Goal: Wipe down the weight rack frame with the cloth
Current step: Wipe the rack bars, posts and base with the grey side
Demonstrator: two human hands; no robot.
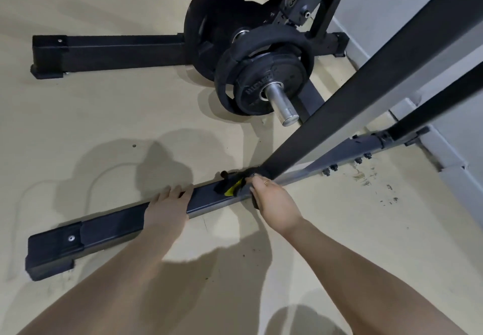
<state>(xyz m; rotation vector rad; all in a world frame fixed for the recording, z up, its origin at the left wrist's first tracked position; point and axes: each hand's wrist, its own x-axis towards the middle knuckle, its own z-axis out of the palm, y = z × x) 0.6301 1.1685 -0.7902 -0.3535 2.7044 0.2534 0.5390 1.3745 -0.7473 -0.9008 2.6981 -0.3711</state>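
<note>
The weight rack frame is black steel. Its near base bar (206, 201) lies on the floor and runs from lower left to right. A slanted upright (366, 81) rises from it toward the top right. My right hand (274, 201) grips a dark cloth with a yellow patch (234, 184) and holds it on the base bar at the foot of the upright. My left hand (167, 206) rests flat on the bar further left, with its fingers laid over the top.
A second base bar (115, 49) lies at the back. Black weight plates (261, 73) sit on a steel peg (282, 104) in the middle. The floor is beige with dirt specks (366, 178) at right. A grey wall (407, 8) stands at the right.
</note>
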